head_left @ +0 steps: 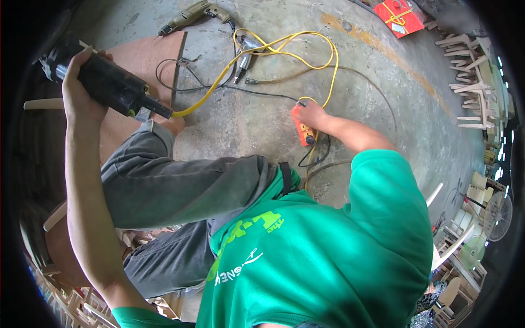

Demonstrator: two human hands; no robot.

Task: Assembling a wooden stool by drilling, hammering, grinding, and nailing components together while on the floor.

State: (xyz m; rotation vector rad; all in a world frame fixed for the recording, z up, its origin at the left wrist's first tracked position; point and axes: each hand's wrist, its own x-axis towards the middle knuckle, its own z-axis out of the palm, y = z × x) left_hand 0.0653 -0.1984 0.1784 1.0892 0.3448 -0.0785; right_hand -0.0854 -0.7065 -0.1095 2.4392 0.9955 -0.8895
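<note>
Gripping the black power tool point(112, 86), the left hand point(85, 99) wraps it tight, up by the brown board point(156, 63). The right hand's point(313, 115) at the orange power strip point(302, 130); can't tell what it's pinching. One black plug's point(310, 140) seated, rest unclear imo. Room's past the board's right edge on concrete floor point(415, 126), yellow cord point(209, 92) looping there.

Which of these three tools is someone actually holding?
The black cylindrical tool with the yellow cord, gripped in the person's left hand; the olive-green pistol-shaped drill and slim grey metal tool lie unheld.
</note>
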